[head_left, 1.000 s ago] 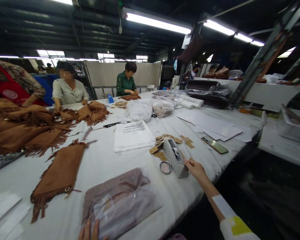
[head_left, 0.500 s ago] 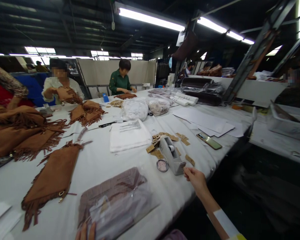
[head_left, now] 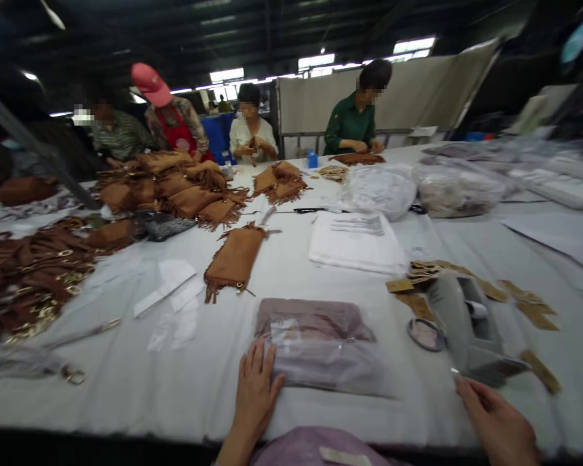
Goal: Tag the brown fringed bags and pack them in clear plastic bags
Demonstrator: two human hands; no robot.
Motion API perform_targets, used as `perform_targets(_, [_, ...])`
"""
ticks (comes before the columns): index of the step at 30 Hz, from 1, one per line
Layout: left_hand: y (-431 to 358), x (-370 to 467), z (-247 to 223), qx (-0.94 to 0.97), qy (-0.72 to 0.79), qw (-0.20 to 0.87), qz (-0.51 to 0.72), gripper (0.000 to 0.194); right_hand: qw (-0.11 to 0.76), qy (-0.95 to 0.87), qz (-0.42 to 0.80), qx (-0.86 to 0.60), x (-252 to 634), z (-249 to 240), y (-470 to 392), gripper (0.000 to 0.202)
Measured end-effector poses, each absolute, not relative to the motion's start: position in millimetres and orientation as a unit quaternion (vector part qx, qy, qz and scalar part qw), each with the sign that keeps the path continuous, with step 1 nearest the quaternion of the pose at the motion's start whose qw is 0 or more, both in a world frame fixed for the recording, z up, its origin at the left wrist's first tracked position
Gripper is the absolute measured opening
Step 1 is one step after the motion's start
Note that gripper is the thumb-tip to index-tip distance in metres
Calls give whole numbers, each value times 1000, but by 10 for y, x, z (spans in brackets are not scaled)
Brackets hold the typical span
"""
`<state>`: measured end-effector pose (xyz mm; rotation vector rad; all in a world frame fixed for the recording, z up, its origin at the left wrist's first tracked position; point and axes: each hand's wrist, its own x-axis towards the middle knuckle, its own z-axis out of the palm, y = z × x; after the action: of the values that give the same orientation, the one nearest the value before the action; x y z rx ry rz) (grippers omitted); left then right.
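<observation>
A mauve fringed bag in a clear plastic sleeve (head_left: 320, 343) lies flat on the table in front of me. Flat on its left edge rests my left hand (head_left: 256, 382), fingers stretched out. To the right, my right hand (head_left: 490, 414) is closed in a pinch on a small piece of clear tape (head_left: 455, 372), just by the front of the grey tape dispenser (head_left: 471, 330). A roll of tape sits in the dispenser. Beside it lie a round ring-shaped item (head_left: 425, 335) and several brown card tags (head_left: 529, 304).
Beyond the sleeve are a brown fringed pouch (head_left: 236, 255) and a stack of white plastic bags (head_left: 357, 243). Brown straps with gold clasps (head_left: 34, 278) heap up at left, fringed bags (head_left: 175, 184) behind. Several co-workers, one in green (head_left: 354, 123), work across the table.
My view has swung left and down. My right hand has drawn away from the dispenser's front toward the sleeve, with tape at its fingertips. My left hand stays on the sleeve.
</observation>
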<state>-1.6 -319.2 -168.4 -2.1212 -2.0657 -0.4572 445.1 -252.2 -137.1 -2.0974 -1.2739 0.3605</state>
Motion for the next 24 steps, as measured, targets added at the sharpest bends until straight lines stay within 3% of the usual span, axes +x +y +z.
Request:
perform_targets(5, [-3267,-79,-1670,-688,-711,63,-130,60,268,-706,321,-572,3064,-819,-2107,37])
perform_targets(9, [-3277,-79,-1669,-678,-717,55,-153,64,179,-842,367,-354,2013,-453,-1866,27])
perform_targets(13, [-3261,-74,-1653,-671,-719,48,-173,62,48,-907,362,-210,1386,-391,-1637,23])
perform_targets(17, [-3255,-84,-1636,-671,-719,36,-178,60,-29,-929,326,-176,1059,-469,-1488,17])
perform_targets(24, [-3252,-94,-1605,-672,-718,14,-182,57,-59,-933,251,-253,818,-729,-1530,9])
